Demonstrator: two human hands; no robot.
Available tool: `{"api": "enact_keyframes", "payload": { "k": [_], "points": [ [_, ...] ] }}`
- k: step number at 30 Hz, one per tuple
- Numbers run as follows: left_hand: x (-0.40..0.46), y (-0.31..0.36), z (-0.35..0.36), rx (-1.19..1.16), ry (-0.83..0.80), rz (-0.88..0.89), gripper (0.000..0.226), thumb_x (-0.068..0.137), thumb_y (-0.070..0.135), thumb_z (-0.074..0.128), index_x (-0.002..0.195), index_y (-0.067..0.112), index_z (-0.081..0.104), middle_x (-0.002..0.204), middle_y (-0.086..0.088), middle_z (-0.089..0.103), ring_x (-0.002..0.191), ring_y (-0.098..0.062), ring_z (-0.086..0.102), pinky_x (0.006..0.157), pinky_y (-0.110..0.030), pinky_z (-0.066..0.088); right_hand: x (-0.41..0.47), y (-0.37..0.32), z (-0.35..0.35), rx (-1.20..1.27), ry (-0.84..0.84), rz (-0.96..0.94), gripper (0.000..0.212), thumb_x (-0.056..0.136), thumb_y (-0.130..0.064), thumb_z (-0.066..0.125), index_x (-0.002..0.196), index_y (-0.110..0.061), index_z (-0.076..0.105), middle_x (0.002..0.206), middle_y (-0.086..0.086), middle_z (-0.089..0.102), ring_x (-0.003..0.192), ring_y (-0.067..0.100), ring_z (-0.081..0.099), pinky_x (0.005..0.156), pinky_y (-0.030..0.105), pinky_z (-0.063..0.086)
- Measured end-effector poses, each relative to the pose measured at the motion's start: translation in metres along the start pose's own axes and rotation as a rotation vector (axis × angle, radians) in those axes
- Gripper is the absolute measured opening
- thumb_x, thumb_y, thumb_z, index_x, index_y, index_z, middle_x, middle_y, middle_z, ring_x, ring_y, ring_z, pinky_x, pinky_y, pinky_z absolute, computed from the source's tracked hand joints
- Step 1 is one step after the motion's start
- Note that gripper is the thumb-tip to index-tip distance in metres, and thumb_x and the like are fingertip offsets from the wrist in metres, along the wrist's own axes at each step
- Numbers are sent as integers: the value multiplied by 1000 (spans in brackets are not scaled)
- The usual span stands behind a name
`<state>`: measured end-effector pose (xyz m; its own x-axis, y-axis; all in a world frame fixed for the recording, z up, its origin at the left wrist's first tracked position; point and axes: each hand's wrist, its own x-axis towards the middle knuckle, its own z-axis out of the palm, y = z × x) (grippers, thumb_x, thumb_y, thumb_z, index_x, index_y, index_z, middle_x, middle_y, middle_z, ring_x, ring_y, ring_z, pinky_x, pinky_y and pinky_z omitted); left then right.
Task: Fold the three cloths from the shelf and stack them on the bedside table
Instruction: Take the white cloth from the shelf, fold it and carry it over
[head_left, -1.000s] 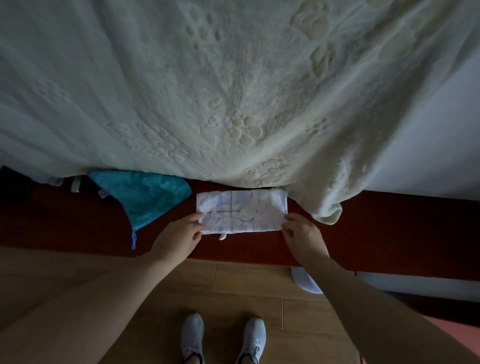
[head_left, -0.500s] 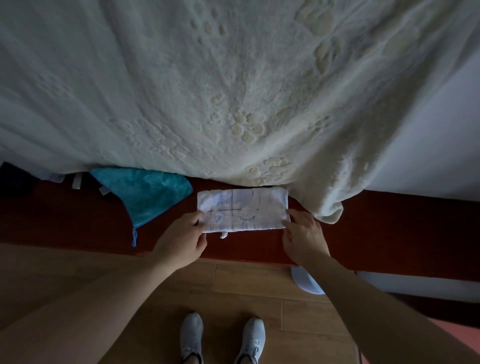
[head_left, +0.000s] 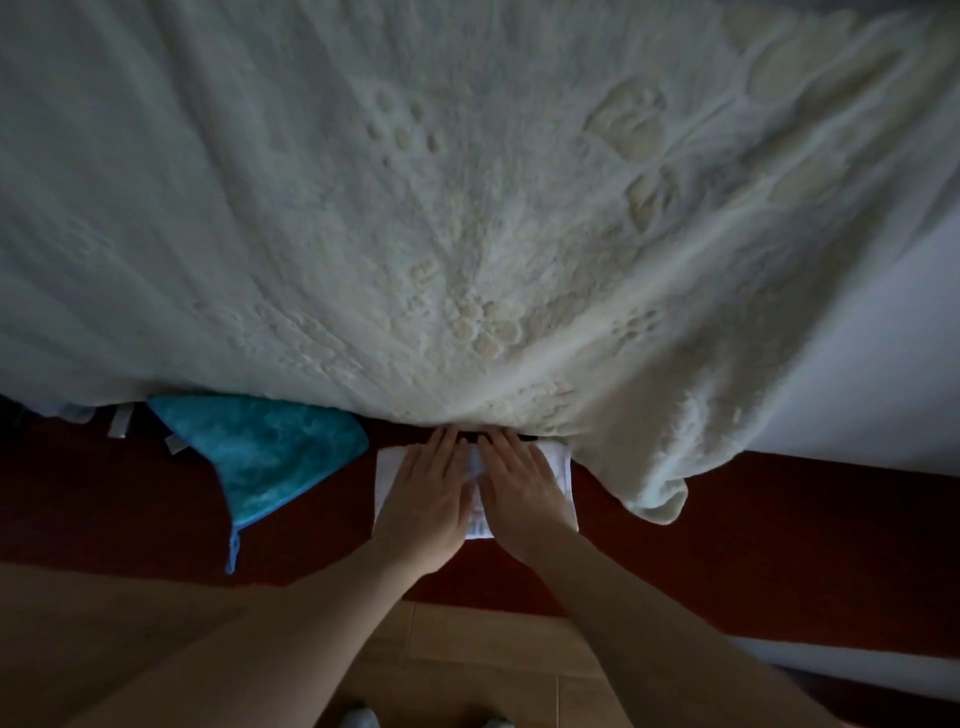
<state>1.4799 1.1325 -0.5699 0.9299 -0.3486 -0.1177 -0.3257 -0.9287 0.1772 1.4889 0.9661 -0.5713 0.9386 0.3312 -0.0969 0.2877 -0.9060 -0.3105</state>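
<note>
Both hands lie flat with fingers straight, side by side, the left hand (head_left: 426, 493) and right hand (head_left: 522, 491) pressing on the folded white cloth (head_left: 561, 467) beneath them on the dark red bed frame (head_left: 779, 545). A teal cloth (head_left: 270, 452) lies just left of the left hand, and a cream blanket (head_left: 467, 234) hangs beyond the fingertips.
</note>
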Motion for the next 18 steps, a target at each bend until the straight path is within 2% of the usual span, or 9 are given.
{"api": "enact_keyframes", "payload": {
  "k": [4, 8, 10, 13, 18],
  "points": [
    [3, -5, 13, 49, -37, -7, 67, 102, 41, 22, 155, 2, 28, 163, -20, 26, 153, -31, 22, 121, -49, 26, -5, 9, 13, -118, -14, -9, 58, 102, -36, 31, 151, -9, 47, 156, 10, 48, 149, 23, 37, 126, 44, 23],
    [-3, -17, 16, 25, -13, -30, 70, 104, 54, 15, 160, 12, 18, 168, -9, 11, 156, -25, 10, 123, -45, 12, -14, 14, 13, -109, -29, 42, 69, 105, -52, 18, 163, -15, 16, 171, 2, 9, 158, 17, -4, 124, 42, -7],
    [-6, -23, 14, 26, -42, -36, 74, 103, 61, 12, 161, 15, 10, 169, -6, 2, 156, -23, 0, 125, -44, 7, -17, 19, 13, -147, -40, 58, 76, 103, -60, 12, 163, -14, 9, 171, 2, 2, 157, 18, -11, 124, 44, -9],
    [-11, -29, 11, 27, -73, -52, 78, 101, 66, 8, 161, 18, 2, 169, -5, -8, 155, -23, -12, 126, -45, 4, -22, 21, 10, -183, -44, 130, 82, 101, -66, 10, 163, -13, 6, 171, 4, 1, 156, 21, -13, 124, 45, -7],
    [-21, -41, 9, 66, -104, -24, 78, 100, 67, 8, 161, 17, 1, 169, -8, -8, 155, -23, -12, 125, -45, 2, -32, 6, 15, -188, -66, 190, 84, 99, -66, 2, 163, -12, 5, 171, 6, -4, 156, 25, -17, 123, 47, -5]
  ]
}}
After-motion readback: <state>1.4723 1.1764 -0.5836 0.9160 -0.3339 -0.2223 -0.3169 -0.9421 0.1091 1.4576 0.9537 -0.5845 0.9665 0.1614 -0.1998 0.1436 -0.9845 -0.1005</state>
